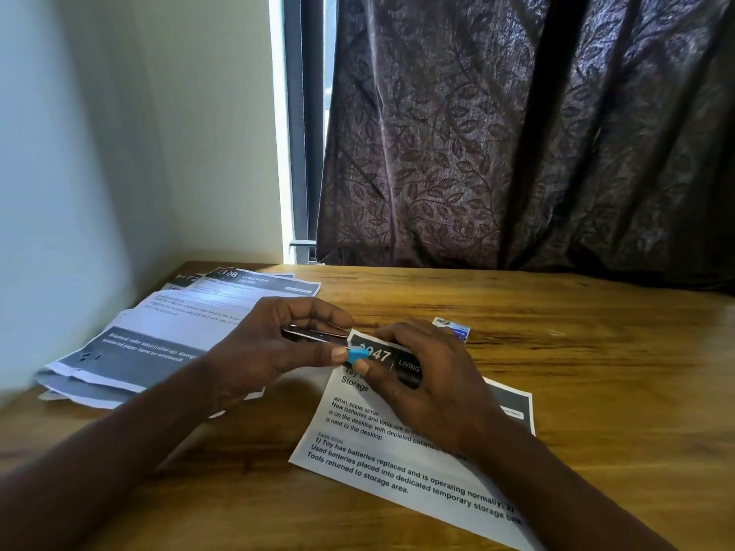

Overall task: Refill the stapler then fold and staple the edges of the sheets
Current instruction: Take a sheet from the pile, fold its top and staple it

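The left hand (278, 344) grips the stapler (314, 334) over the far corner of the sheet (378, 451). The right hand (433, 379) pinches the fold flat, probably for stapling.

Head camera looks down, near, over desk (557, 351).

Stapler (318, 335) in left hand (270, 344), sheet (397, 455) in right hand (433, 379)

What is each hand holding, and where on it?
Left hand grips the stapler around its metal body. Right hand pinches the sheet at its top edge, by the stapler.
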`<state>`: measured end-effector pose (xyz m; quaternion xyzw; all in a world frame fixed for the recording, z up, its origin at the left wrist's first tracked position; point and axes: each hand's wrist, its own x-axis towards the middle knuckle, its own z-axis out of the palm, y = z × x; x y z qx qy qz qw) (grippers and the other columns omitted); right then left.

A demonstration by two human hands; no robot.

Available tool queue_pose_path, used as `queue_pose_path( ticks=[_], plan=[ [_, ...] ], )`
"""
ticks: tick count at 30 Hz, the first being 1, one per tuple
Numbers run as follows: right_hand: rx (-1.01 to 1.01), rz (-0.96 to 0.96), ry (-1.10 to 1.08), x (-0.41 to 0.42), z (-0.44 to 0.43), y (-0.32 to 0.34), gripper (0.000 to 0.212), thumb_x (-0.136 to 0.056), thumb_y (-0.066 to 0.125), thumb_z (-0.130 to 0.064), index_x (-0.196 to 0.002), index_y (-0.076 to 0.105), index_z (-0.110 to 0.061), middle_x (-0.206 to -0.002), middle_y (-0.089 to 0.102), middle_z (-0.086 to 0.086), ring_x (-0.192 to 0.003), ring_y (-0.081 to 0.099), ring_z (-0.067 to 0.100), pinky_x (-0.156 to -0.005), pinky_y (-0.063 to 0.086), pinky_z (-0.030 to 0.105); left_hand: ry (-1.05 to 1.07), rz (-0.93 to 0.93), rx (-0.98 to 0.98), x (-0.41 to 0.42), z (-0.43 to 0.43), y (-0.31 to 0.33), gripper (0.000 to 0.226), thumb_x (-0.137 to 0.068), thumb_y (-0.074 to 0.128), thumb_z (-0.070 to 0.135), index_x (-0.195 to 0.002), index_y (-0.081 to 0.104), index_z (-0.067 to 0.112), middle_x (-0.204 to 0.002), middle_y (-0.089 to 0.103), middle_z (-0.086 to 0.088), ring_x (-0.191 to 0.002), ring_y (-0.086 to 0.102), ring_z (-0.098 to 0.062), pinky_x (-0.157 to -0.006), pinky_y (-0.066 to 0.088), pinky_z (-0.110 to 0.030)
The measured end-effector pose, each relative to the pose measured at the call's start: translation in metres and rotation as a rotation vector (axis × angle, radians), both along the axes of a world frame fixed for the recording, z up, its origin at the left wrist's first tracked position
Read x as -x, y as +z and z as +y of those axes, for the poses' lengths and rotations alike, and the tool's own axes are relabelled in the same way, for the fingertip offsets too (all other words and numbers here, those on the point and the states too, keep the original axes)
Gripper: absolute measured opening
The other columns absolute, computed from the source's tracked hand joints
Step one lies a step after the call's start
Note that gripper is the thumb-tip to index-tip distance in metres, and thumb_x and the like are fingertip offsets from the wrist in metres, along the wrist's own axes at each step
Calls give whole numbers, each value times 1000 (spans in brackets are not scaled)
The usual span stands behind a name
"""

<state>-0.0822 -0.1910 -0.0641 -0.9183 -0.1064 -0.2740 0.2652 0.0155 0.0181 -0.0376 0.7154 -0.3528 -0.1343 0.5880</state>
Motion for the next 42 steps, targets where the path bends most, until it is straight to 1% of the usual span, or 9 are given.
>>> queue_pose_path(
  ticks=[6, 13, 19, 23, 29, 32, 37, 40, 42],
  plan=[
    [-76, 32, 67, -4, 2, -3, 35, -88, 60, -58, -109, 67, -31, -99, 64, -18, -96, 57, 4, -84, 50, 40, -1, -193, -44, -1, -1, 0, 39, -68, 86, 33, -100, 75, 14, -103, 78, -6, -100, 73, -27, -79, 62, -38],
    [-142, 63, 89, -4, -2, -4, 31, -87, 64, -57, -105, 70, -31, -95, 66, -15, -95, 59, 6, -82, 50, 38, -17, -209, -50, 1, -5, -1, 32, -74, 81, 19, -104, 73, 9, -101, 78, -6, -99, 74, -24, -80, 62, -37],
    [-166, 161, 59, -7, -6, -9, 61, -75, 67, -70, -127, 60, -39, -116, 65, -20, -110, 61, 5, -91, 56, 40, 33, -59, -36, -5, 2, -6, 47, -69, 89, 27, -113, 74, 19, -112, 78, -2, -108, 73, -22, -88, 61, -41],
    [-181, 130, 42, -6, -6, -9, 39, -85, 61, -58, -120, 62, -40, -111, 66, -21, -107, 62, 4, -91, 55, 40, 152, -152, -41, -12, 7, -5, 45, -71, 85, 29, -114, 73, 20, -106, 79, 2, -103, 74, -17, -92, 60, -41],
    [-273, 82, 139, -1, -4, -2, 5, -99, 62, -27, -101, 66, -24, -88, 73, -11, -87, 72, 7, -74, 59, 37, 276, -470, -281, -14, 8, -10, 44, -70, 83, 51, -109, 72, 35, -92, 78, 17, -88, 73, -1, -77, 59, -26],
    [-289, 42, 158, 0, -1, -1, 5, -100, 62, -23, -97, 65, -23, -83, 71, -11, -81, 70, 9, -70, 56, 32, 281, -555, -346, -11, 6, -12, 50, -65, 81, 64, -106, 73, 36, -87, 77, 20, -84, 71, 3, -70, 53, -22],
    [-243, -13, 127, -3, -2, -1, 6, -100, 58, -29, -96, 61, -28, -86, 68, -11, -85, 65, 12, -77, 52, 44, 309, -657, -466, -7, 3, -9, 61, -65, 53, 84, -102, 74, 41, -90, 73, 26, -86, 67, 1, -77, 57, -34],
    [-234, -59, 95, -5, -5, 0, 5, -100, 56, -31, -98, 60, -31, -90, 66, -11, -89, 63, 11, -79, 52, 44, 307, -686, -358, 5, -1, -3, 74, -69, 37, 95, -97, 75, 39, -89, 73, 27, -84, 68, -3, -69, 51, -23],
    [-233, -87, 70, -6, -7, 1, 9, -99, 54, -36, -101, 61, -30, -93, 66, -11, -92, 62, 12, -80, 51, 44, 198, -600, -259, 15, -4, 2, 61, -80, 47, 83, -95, 77, 32, -89, 77, 24, -82, 72, -3, -63, 47, -12]
  ],
)
